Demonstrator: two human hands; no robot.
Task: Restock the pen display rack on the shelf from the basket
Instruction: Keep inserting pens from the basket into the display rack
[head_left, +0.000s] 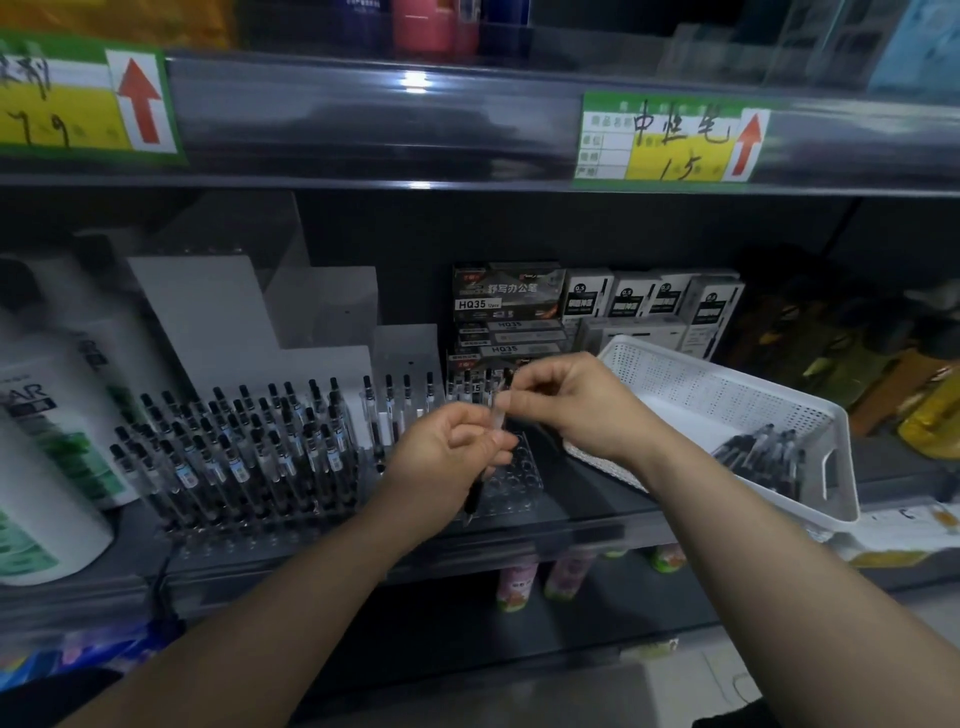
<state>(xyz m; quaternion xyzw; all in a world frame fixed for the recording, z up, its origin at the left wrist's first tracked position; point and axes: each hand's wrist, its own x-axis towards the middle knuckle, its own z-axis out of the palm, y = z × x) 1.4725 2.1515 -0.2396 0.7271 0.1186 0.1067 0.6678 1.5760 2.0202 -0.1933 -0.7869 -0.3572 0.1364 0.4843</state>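
Pen (500, 418), clear-barrelled, black-gripped, above the clear acrylic rack (522, 480).
My left hand (449, 449) and right hand (569, 408) both pinch it.

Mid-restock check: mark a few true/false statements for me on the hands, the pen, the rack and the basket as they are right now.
1. Both the left hand and the right hand hold one pen. True.
2. The white basket is empty. False: a bundle of pens lies in its near corner.
3. Every hole in the display rack is filled. False: the holes at its right end are empty.
4. The basket sits to the right of the rack. True.
5. Pen boxes are stacked at the back of the shelf. True.
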